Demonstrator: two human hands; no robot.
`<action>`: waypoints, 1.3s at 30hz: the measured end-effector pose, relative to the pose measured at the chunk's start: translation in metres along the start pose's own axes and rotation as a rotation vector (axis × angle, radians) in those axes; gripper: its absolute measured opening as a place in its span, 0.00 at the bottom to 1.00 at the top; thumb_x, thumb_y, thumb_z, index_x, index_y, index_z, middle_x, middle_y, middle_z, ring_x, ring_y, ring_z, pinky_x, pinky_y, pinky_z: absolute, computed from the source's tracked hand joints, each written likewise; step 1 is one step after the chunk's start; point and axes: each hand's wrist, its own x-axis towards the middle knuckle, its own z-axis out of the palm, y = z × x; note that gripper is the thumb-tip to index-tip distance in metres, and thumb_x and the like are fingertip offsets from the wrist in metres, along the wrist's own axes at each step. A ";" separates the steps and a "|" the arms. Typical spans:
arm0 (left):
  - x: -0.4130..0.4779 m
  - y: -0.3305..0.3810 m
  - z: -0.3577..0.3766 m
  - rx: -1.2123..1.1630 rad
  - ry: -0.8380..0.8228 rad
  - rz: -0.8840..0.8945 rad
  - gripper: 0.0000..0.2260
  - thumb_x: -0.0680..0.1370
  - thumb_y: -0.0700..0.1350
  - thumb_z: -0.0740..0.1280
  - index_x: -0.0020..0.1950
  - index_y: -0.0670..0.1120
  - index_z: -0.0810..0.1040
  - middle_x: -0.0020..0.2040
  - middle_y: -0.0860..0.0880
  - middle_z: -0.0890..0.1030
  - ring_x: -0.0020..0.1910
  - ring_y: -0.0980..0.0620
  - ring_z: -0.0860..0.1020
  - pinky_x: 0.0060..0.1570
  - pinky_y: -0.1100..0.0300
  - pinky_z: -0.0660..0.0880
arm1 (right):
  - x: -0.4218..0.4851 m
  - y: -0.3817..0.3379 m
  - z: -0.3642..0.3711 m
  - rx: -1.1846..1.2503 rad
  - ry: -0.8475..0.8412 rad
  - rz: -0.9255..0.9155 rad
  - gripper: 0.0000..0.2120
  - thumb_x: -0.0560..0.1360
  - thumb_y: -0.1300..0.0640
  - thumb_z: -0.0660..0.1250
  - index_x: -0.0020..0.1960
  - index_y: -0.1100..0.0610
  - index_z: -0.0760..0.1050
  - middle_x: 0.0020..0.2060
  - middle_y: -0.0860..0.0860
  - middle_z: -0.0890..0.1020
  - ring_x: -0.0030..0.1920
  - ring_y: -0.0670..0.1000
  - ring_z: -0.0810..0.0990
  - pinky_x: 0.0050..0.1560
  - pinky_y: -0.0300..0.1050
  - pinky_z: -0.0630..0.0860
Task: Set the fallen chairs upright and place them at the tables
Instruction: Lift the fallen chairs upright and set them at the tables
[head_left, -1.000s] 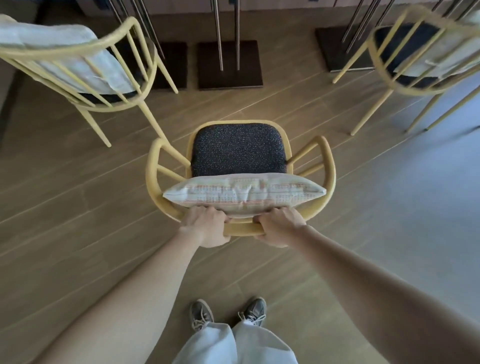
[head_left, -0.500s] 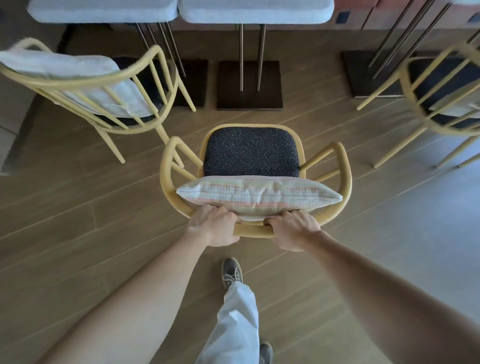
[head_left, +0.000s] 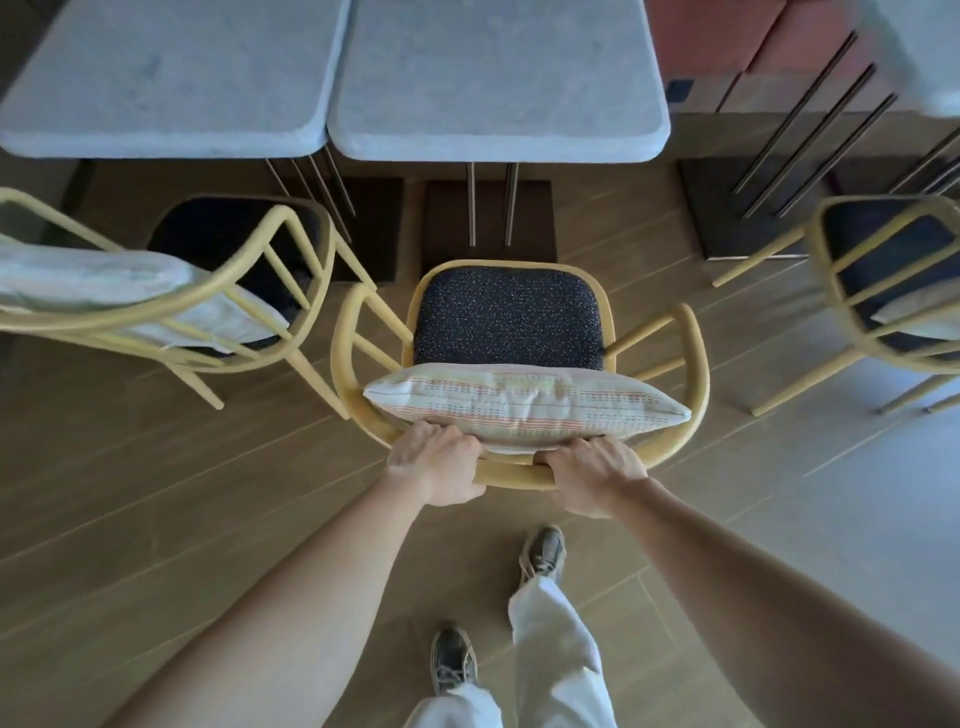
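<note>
Ahead, both hands (head_left: 517, 470) clench the chair (head_left: 519, 358); neighbouring chairs (head_left: 218, 291) flank it, apparently clear.

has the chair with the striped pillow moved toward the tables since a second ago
Yes. The held chair has moved forward: its seat front now nearly reaches the dark table base, which lay well ahead earlier.

There is one camera, worn on the person's head. It looks forward and steeply down, so the chair (head_left: 511, 374) sits close below in the middle, the tables (head_left: 493, 83) fill the top, and the person's own shoes (head_left: 543, 553) show near the bottom edge
</note>
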 end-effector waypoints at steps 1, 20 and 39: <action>0.013 -0.005 -0.009 -0.008 -0.001 -0.002 0.21 0.80 0.60 0.65 0.71 0.57 0.81 0.58 0.46 0.87 0.56 0.42 0.85 0.58 0.48 0.77 | 0.012 0.010 -0.009 -0.008 0.008 -0.014 0.14 0.83 0.50 0.61 0.66 0.43 0.80 0.57 0.47 0.86 0.56 0.55 0.85 0.58 0.56 0.83; 0.139 -0.086 -0.087 -0.043 0.003 -0.021 0.20 0.79 0.61 0.64 0.69 0.58 0.83 0.52 0.48 0.89 0.50 0.44 0.87 0.54 0.49 0.81 | 0.150 0.088 -0.107 -0.005 0.010 -0.100 0.15 0.83 0.50 0.61 0.66 0.41 0.80 0.54 0.47 0.86 0.55 0.55 0.84 0.56 0.56 0.84; 0.129 -0.084 -0.070 -0.135 0.093 -0.020 0.22 0.79 0.67 0.64 0.68 0.59 0.82 0.50 0.53 0.88 0.47 0.49 0.85 0.54 0.51 0.82 | 0.144 0.081 -0.082 -0.055 0.137 -0.089 0.22 0.80 0.33 0.63 0.68 0.44 0.79 0.60 0.47 0.85 0.58 0.53 0.84 0.58 0.53 0.82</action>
